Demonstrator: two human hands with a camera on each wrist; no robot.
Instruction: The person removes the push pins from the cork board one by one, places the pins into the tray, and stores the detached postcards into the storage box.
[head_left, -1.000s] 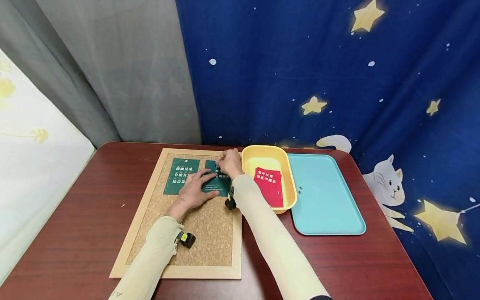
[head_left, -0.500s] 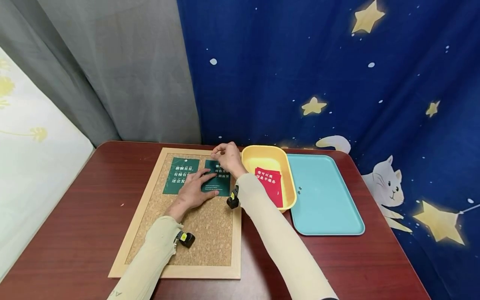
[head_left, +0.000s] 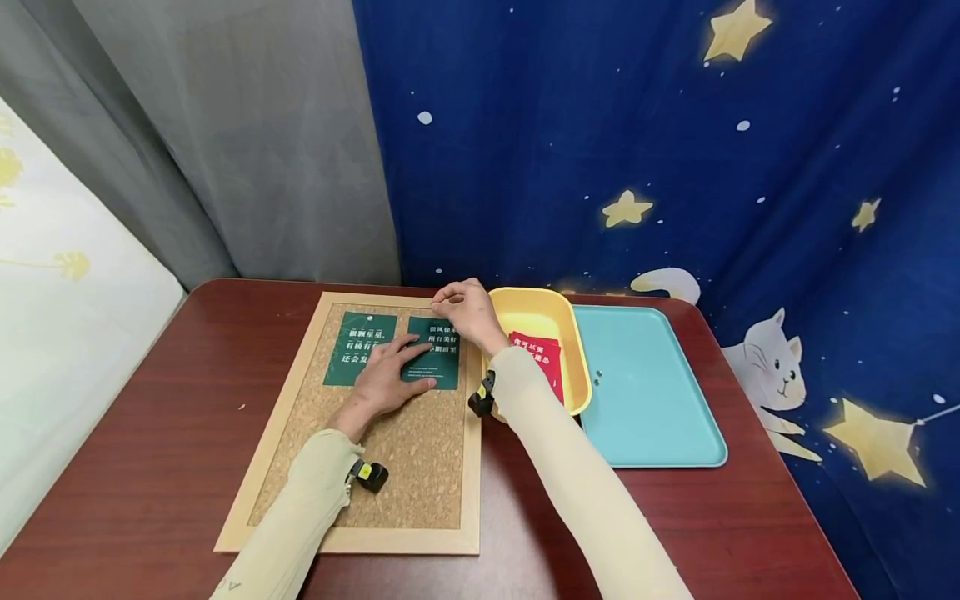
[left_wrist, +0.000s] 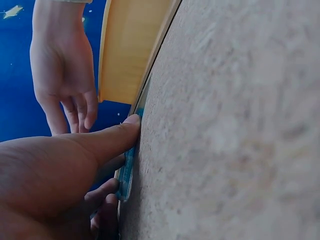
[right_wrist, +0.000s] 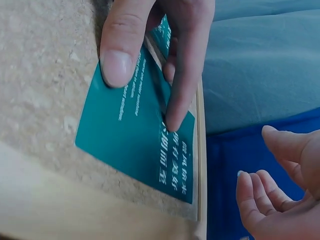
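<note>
My left hand (head_left: 386, 379) rests with spread fingers on a dark green card (right_wrist: 125, 125) with white lettering. The card lies on a wood-framed cork board (head_left: 405, 450). In the right wrist view the left thumb (right_wrist: 117, 65) presses near the card's lower end. Just above the card's top edge, my right hand (head_left: 468, 312) hovers, its fingers bent; I cannot tell whether something small is between them. A second green card (head_left: 360, 346) lies at the left, with a small pale dot at its top, partly behind the left hand.
Right of the board stands a yellow bin (head_left: 577, 367) with red cards (head_left: 543, 358) in it, partly behind the right forearm. Beside it lies a light blue tray (head_left: 652, 400) with a few tiny metallic pieces (head_left: 597, 377). Curtains hang behind the table (head_left: 150, 417).
My right hand has lifted off the top of the card and shifted slightly up and right, uncovering more lettering. The left hand stays in place on the card.
</note>
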